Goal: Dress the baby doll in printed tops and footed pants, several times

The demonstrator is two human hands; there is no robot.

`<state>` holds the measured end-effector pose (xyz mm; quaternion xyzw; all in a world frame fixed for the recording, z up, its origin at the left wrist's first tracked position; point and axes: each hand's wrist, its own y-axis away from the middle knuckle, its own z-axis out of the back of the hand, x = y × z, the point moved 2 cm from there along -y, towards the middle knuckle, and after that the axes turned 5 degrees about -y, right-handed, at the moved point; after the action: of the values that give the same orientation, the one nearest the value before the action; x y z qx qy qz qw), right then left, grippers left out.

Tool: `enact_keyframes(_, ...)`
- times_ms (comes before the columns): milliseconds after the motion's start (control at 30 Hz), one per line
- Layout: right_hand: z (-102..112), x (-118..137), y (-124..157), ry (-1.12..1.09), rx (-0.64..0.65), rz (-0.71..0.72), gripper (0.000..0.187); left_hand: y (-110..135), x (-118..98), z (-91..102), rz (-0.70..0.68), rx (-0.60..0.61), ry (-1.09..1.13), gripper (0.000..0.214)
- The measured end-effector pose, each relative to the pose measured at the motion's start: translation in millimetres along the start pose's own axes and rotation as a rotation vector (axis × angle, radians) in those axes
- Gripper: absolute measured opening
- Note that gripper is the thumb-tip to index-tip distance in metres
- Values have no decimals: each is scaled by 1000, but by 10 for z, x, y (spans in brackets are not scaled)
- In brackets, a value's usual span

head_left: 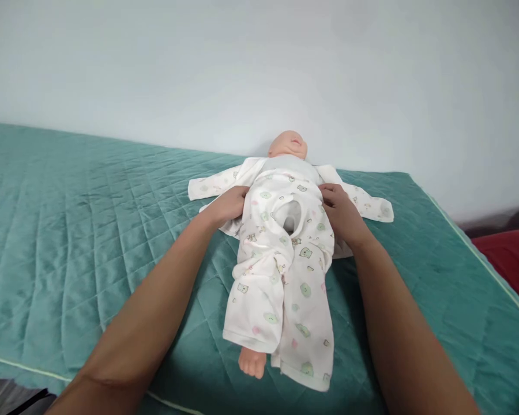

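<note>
A baby doll (288, 145) lies on its back, head by the wall. White open-crotch baby pants (305, 288) with green and pink animal prints cover its legs and reach its waist. One foot (252, 362) sticks out of the left pant leg; the other leg's cuff hides any foot. Closed at the waist's left edge, my left hand (230, 204) grips the pants, fingertips partly hidden. My right hand (341, 208) has its fingers curled on the opposite edge of the waist. A matching top (214, 184) lies spread beneath the doll, sleeves stretched outward.
A green quilted cover (90, 230) spreads under the doll, and its right edge slopes toward a red object (510, 253). The pale wall (199, 69) rises right behind the doll's head.
</note>
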<state>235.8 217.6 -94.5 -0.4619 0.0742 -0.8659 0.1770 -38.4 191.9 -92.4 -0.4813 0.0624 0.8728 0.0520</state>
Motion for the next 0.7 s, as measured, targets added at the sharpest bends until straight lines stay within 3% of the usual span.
enact_keyframes(167, -3, -50, -53, -72, 115, -64, 22, -11, 0, -7, -13, -8, -34, 31)
enact_keyframes(267, -9, 15, -11, -93, 99, -48, 25, 2, 6, -11, -15, -15, -18, 32)
enact_keyframes(500, -52, 72, 157, -120, -143, -141, 26, 86, 7, -87, 1, -34, 161, 31)
enact_keyframes(600, -67, 40, 163, -52, -277, -200, 24, 89, 11, -133, 15, -97, 204, 34)
enact_keyframes(700, -69, -14, 119, 22, -327, -281, 28, 80, -4, -162, 19, -124, 237, 33)
